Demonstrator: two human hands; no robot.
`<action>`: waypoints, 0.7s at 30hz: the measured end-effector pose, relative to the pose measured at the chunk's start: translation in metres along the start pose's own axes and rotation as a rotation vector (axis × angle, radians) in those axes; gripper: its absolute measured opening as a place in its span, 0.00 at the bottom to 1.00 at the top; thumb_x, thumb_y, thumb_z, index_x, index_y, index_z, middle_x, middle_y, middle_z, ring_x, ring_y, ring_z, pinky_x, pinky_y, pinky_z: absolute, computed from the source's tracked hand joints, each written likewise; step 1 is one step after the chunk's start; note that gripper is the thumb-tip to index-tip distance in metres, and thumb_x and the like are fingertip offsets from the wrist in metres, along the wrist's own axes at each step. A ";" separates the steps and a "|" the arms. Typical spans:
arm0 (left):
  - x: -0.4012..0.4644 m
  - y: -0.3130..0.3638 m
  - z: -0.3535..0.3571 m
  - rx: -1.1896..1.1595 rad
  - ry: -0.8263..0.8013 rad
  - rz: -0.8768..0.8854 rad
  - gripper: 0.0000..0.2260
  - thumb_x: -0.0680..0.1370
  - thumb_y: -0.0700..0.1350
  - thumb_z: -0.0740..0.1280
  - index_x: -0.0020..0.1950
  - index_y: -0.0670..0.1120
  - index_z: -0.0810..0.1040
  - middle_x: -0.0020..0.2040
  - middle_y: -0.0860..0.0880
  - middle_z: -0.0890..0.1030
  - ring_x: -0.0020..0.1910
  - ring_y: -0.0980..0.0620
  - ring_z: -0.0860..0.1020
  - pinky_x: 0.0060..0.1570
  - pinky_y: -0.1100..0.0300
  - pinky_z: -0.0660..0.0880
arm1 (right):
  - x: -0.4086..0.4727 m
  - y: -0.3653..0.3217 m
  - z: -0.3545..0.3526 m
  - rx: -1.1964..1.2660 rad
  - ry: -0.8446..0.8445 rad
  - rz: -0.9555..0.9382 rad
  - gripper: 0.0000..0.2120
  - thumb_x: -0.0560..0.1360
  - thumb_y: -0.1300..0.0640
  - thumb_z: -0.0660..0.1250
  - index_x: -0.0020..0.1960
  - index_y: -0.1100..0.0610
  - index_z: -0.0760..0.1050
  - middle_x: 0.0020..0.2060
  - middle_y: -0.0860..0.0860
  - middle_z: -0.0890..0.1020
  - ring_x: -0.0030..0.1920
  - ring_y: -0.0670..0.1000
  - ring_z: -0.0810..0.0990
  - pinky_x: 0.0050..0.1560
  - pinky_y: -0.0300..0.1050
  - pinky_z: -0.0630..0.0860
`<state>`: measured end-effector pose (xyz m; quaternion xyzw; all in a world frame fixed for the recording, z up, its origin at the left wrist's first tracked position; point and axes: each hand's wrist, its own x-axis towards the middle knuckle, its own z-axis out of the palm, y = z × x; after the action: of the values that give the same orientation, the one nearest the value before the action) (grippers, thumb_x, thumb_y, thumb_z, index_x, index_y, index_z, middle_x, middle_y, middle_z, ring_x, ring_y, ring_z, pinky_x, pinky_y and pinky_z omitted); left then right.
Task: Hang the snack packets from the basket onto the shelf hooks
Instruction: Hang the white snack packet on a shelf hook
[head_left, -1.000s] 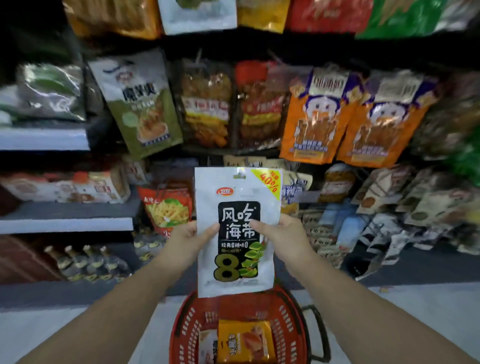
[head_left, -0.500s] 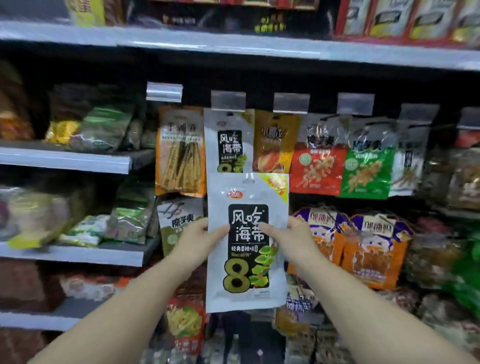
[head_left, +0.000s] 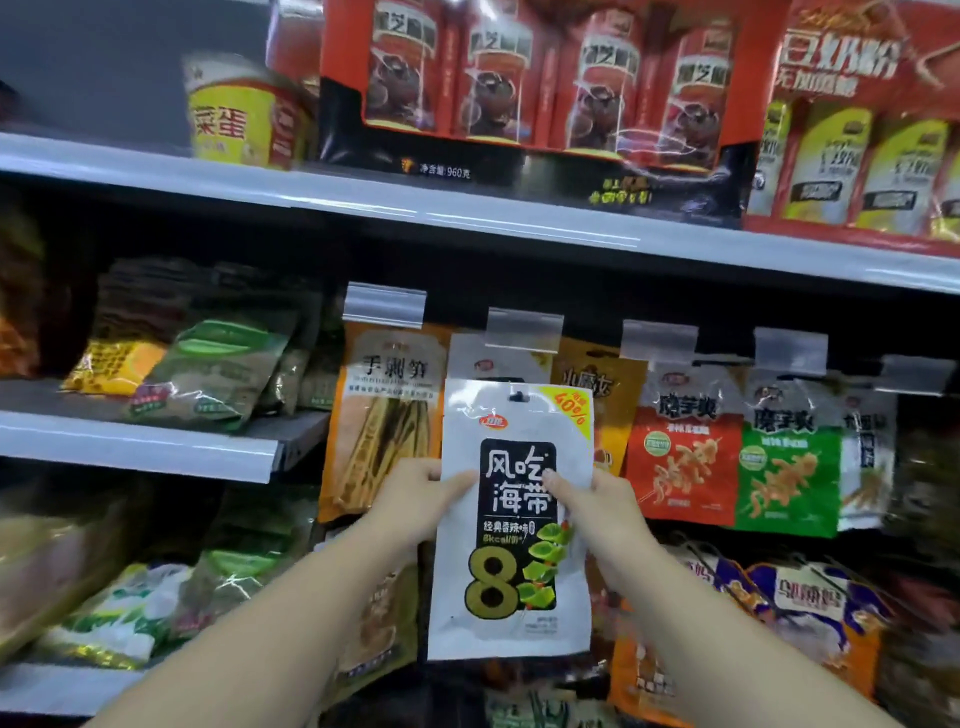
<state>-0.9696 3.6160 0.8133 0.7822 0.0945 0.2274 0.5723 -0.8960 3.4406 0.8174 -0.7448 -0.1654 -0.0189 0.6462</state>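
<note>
While held upright: one packet (head_left: 511, 519), two hands (head_left: 511, 501).

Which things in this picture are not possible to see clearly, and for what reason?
1. Head view: the hook behind the clear tag is hidden by that tag.
2. The white packet hanging there is mostly covered by the held seaweed packet.
3. The fingers of the left hand and right hand behind the packet are hidden.
4. The bags on the left shelf are blurred.
5. The basket is out of frame.
</note>
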 end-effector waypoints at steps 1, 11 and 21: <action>0.012 0.000 -0.004 -0.002 -0.006 0.022 0.16 0.77 0.49 0.67 0.49 0.34 0.81 0.46 0.40 0.85 0.47 0.41 0.83 0.51 0.44 0.78 | 0.008 -0.004 0.004 0.009 0.019 -0.016 0.10 0.75 0.56 0.69 0.54 0.60 0.80 0.46 0.53 0.85 0.43 0.51 0.82 0.44 0.47 0.78; 0.076 -0.007 -0.021 -0.036 -0.041 0.190 0.23 0.71 0.62 0.67 0.41 0.40 0.81 0.43 0.39 0.84 0.41 0.40 0.81 0.48 0.48 0.76 | 0.048 -0.015 0.026 -0.041 0.157 -0.168 0.13 0.75 0.53 0.70 0.46 0.64 0.77 0.31 0.49 0.77 0.32 0.47 0.74 0.34 0.41 0.69; 0.080 0.010 -0.019 -0.124 -0.012 0.276 0.07 0.78 0.45 0.67 0.47 0.49 0.84 0.45 0.52 0.87 0.46 0.52 0.85 0.48 0.55 0.81 | 0.065 -0.018 0.022 0.088 0.089 -0.212 0.04 0.74 0.53 0.70 0.48 0.50 0.80 0.42 0.44 0.84 0.44 0.47 0.82 0.47 0.47 0.79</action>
<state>-0.9091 3.6616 0.8475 0.7522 -0.0314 0.3045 0.5835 -0.8434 3.4783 0.8470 -0.6924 -0.2150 -0.1127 0.6794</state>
